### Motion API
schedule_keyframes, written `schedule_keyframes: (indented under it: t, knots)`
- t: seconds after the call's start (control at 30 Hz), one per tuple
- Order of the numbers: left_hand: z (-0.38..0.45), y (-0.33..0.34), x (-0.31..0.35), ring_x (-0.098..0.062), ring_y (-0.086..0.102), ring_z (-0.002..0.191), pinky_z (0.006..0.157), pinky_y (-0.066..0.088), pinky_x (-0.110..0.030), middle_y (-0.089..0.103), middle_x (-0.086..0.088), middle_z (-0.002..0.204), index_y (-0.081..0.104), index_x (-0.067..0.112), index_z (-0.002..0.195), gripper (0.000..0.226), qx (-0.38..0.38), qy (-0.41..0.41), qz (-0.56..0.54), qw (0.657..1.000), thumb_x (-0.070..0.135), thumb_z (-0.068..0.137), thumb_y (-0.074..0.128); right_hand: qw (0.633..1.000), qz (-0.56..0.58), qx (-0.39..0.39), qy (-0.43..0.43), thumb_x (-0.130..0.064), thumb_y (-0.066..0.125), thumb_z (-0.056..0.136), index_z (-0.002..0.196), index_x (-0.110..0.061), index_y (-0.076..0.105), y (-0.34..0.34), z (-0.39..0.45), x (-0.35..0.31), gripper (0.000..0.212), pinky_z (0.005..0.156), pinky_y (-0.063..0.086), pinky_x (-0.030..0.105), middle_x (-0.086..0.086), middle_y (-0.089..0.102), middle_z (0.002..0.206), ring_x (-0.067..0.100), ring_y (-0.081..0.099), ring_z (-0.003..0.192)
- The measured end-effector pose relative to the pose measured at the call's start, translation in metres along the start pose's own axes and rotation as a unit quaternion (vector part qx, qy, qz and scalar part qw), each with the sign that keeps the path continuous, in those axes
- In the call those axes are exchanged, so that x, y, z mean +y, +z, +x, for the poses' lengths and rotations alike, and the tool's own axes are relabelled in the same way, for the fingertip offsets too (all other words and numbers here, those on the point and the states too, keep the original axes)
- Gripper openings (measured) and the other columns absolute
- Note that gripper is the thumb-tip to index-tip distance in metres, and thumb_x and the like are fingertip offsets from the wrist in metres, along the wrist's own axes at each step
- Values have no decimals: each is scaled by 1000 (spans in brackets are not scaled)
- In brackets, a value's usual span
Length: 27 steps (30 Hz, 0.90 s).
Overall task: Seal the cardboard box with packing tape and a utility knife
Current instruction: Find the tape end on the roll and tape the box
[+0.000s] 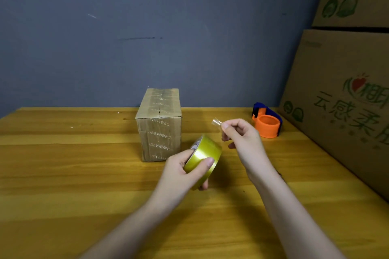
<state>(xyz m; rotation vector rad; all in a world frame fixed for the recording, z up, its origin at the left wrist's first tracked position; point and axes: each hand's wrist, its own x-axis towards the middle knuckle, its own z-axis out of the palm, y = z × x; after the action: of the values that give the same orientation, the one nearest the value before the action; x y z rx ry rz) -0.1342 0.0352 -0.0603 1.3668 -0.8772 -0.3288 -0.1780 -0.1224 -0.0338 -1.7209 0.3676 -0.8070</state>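
The small cardboard box (159, 125) stands on the wooden table (63, 174), close to the grey wall (126, 27). Its top flaps are folded down, and there is a line down the middle where they meet. Old shiny tape seems to lie over that line already, but I cannot tell how well it sticks.

Just in front of the box, up off the table, is the roll of yellow packing tape (203, 161). The left hand (185, 171) is closed around the roll. The thumb presses on the outside and some fingers go into the hole. I think it holds the roll tight like that so the roll does not slip when the tape is pulled.

The right hand (242, 136) is a bit higher and to the right. Its thumb and first finger pinch the loose end of the tape (216, 122), and the other fingers are curled in. The clear strip between the end and the roll is hard to see. Both arms reach forward with the wrists bent in toward each other.

Farther right, well apart from the box, an orange and blue tape cutter (267, 123) sits on the table. Big cardboard cartons (347, 101) are stacked beside it. I see no knife anywhere.
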Motion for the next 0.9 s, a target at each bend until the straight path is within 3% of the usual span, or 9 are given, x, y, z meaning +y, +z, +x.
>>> schedule_keyframes:
  t: [0.17, 0.33, 0.43, 0.53, 0.63, 0.7, 0.77, 0.83, 0.9]
  knots:
    - [-2, 1, -2, -14, 56, 44, 49, 48, -21, 60, -1, 50, 62, 13, 67, 17, 5, 18, 12, 1000, 24, 78, 69, 997, 6, -61, 55, -15, 54, 93, 90, -12, 64, 6, -4, 2, 11, 57, 42, 5, -4, 62, 80, 2, 56, 72]
    - [1, -4, -13, -14, 62, 46, 56, 54, -29, 62, 3, 48, 61, 14, 70, 35, 35, 52, 145, 988, 49, 70, 64, 988, 1, -110, 104, -13, 50, 95, 79, -19, 60, 10, -6, 4, 20, 65, 40, 22, -7, 59, 76, 7, 52, 72]
    - [2, -7, -17, -15, 57, 51, 56, 48, -29, 58, 2, 44, 59, 13, 59, 42, 41, 162, 308, 936, 53, 72, 61, 980, 10, -128, 150, -14, 43, 96, 79, -18, 54, 13, -7, 8, 21, 56, 39, 20, 0, 52, 72, 10, 48, 63]
    - [4, -8, -24, -19, 45, 45, 55, 39, -22, 43, 1, 40, 51, 16, 53, 47, 56, 287, 415, 862, 56, 78, 58, 963, 73, -157, 206, -19, 48, 94, 93, -14, 58, 8, -6, 13, 12, 59, 41, 23, 6, 57, 82, 16, 53, 75]
    - [6, -9, -27, -20, 42, 40, 61, 39, -20, 39, 0, 37, 50, 15, 53, 54, 51, 320, 438, 838, 59, 84, 50, 990, 1, -59, 126, -10, 56, 91, 80, -15, 54, 6, -4, 18, 13, 56, 44, 19, -6, 61, 68, 8, 55, 60]
    - [4, -7, -24, -19, 47, 44, 60, 42, -23, 45, 1, 39, 52, 16, 56, 52, 53, 266, 447, 852, 62, 81, 50, 997, -47, 54, 9, -6, 57, 90, 77, -20, 54, 7, -3, 21, 20, 66, 46, 21, -5, 62, 72, 6, 58, 64]
    - [5, -6, -20, -16, 59, 55, 65, 49, -31, 61, 1, 47, 59, 18, 66, 53, 66, 133, 409, 900, 69, 72, 48, 995, -17, 91, -47, -12, 50, 95, 85, -24, 58, 11, -9, 16, 18, 69, 46, 13, -6, 66, 81, -1, 62, 71]
    - [5, -8, -18, -14, 66, 64, 70, 53, -35, 69, 3, 60, 62, 22, 79, 51, 65, 40, 332, 940, 69, 66, 49, 994, -31, 60, -81, -25, 43, 98, 99, -25, 62, 17, -16, 13, 19, 79, 47, 14, -10, 69, 94, -3, 63, 87]
    - [6, -9, -16, -16, 68, 78, 74, 54, -36, 73, 5, 80, 61, 26, 94, 50, 46, 38, 346, 936, 64, 63, 52, 992, -91, -33, -85, -44, 38, 94, 114, -29, 61, 27, -25, 12, 34, 94, 43, 21, -13, 65, 112, 0, 57, 108]
